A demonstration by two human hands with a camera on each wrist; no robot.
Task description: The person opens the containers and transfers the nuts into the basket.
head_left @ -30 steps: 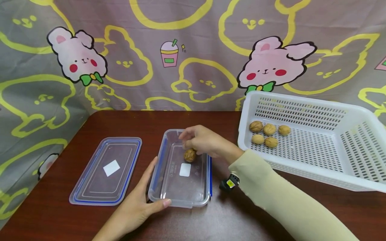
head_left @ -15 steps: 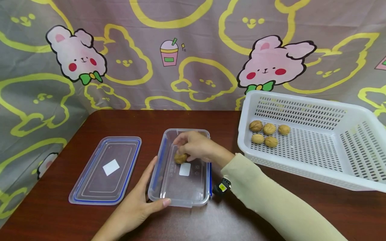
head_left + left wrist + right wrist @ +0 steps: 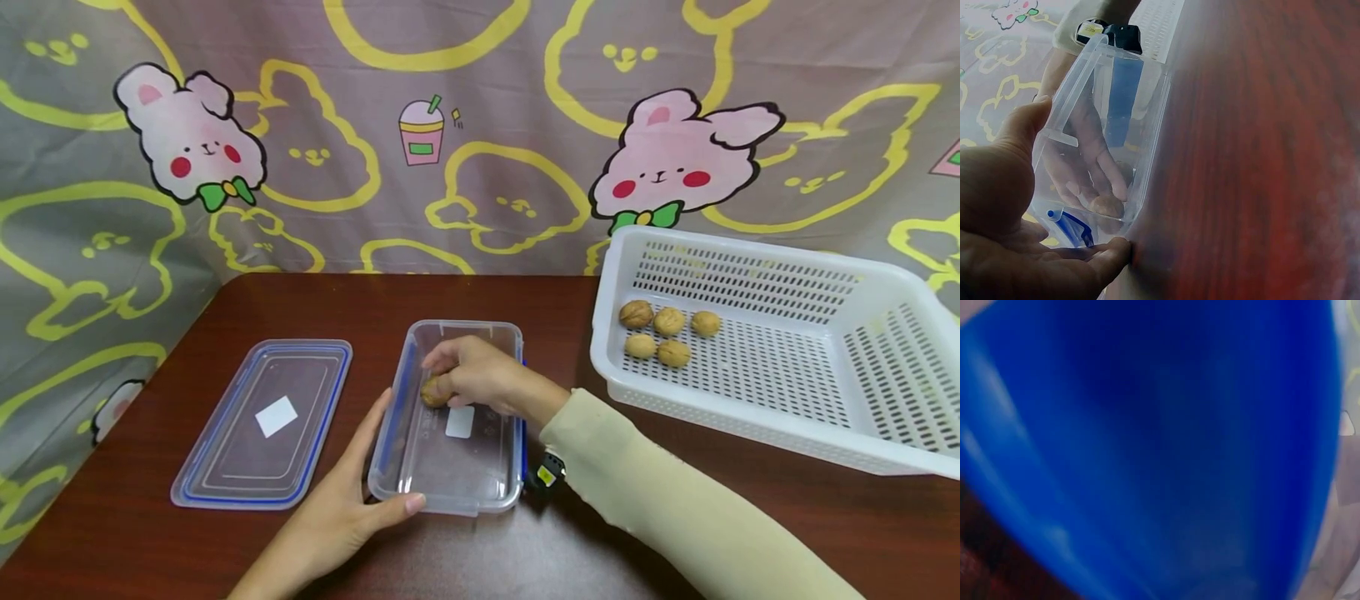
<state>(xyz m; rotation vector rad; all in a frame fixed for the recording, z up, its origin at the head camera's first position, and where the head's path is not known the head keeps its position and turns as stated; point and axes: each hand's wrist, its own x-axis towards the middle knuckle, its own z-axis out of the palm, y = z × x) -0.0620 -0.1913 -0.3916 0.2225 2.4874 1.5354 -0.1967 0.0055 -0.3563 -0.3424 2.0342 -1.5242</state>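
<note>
A clear plastic food container [image 3: 457, 475] with blue clips stands lidless on the table. My left hand [image 3: 341, 508] grips its near left corner, thumb on the front rim and fingers along the left wall. Inside it, my right hand [image 3: 480, 379] pinches a walnut [image 3: 432, 392] low near the left wall. Through the clear wall in the left wrist view, the fingertips are on that walnut [image 3: 1108, 205], and a second rounded brown shape [image 3: 1124, 170] shows behind it. A blue clip [image 3: 1166, 450] fills most of the right wrist view and hides the right hand there.
To the left lies the container's lid [image 3: 240, 458] with a white label. A white perforated basket [image 3: 757, 433] stands at the right, with several walnuts [image 3: 669, 322] at its left end. A patterned cloth [image 3: 510, 83] hangs behind the table [image 3: 555, 308].
My right hand has moved left and slightly down inside the container, bringing the walnut toward the left wall. The left hand, lid and basket stay in place.
</note>
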